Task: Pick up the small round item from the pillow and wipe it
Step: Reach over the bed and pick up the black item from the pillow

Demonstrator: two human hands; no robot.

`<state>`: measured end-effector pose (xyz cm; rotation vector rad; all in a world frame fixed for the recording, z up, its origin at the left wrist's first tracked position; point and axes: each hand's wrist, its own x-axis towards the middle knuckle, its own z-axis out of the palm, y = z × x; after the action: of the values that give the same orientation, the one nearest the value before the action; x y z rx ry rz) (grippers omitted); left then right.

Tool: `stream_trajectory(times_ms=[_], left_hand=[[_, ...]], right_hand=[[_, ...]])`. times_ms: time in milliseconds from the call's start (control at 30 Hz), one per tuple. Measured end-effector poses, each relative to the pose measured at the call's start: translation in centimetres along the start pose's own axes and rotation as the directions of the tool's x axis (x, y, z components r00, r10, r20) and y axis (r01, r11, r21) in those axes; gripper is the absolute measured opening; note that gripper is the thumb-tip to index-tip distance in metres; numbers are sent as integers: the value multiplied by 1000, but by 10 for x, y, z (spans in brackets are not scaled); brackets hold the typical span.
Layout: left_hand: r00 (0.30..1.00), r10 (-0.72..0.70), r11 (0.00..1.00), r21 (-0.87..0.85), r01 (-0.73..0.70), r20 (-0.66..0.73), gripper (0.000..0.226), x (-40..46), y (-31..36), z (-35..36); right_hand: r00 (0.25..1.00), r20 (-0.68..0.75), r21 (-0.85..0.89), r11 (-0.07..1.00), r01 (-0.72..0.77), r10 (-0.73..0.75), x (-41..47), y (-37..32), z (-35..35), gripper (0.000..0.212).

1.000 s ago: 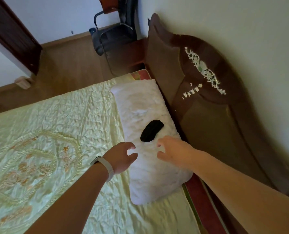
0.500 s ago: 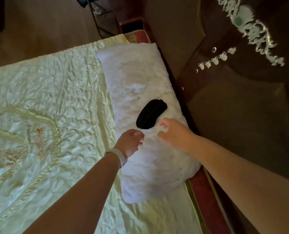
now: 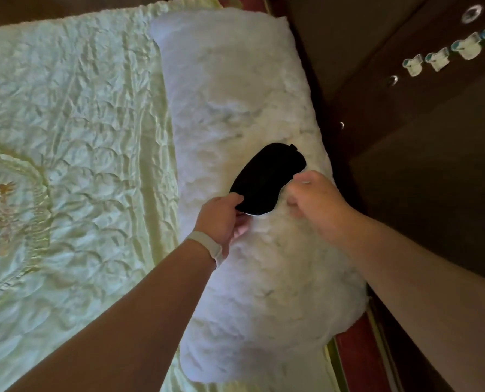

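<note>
My fingers close on the near end of the black eye mask on the pillow.

The eye mask (image 3: 266, 179) lies flat on the fluffy white pillow (image 3: 235, 89), against the dark headboard (image 3: 419, 165). It looks soft, light and floppy, so I judge an edge pinch is best. My left hand (image 3: 221, 219) pinches its near end, thumb on top; my right hand (image 3: 317, 199) is loosely curled just beside the mask's right edge, holding nothing. The quilted bedspread (image 3: 65, 137) lies to the left.
</note>
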<state>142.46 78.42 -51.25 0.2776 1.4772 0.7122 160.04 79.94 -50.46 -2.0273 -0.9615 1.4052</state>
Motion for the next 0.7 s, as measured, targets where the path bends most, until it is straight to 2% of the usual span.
stream_trajectory(times_ms=[100,200,300,400,567,700], left_hand=[[999,47,999,11,-47,-9,13,10,-3,5],[998,60,998,-1,-60,10,11,16,-6,10],[997,21,1000,8,-22,74,20,16,-2,16],[998,16,1000,-25,-15,60,21,9,6,20],[995,70,995,72,-76,76,24,-13,19,28],[978,143,982,98,-159,151,24,-46,34,30]], right_hand=[[997,73,145,989,-14,4,11,6,3,21],[997,64,178,983,-52,41,16,12,6,6],[993,91,168,981,-95,80,16,13,7,13],[988,106,154,980,-125,109,13,10,7,29],[987,103,183,973,-140,122,2,-10,-2,17],[982,111,275,945,-175,150,-11,-22,-8,18]])
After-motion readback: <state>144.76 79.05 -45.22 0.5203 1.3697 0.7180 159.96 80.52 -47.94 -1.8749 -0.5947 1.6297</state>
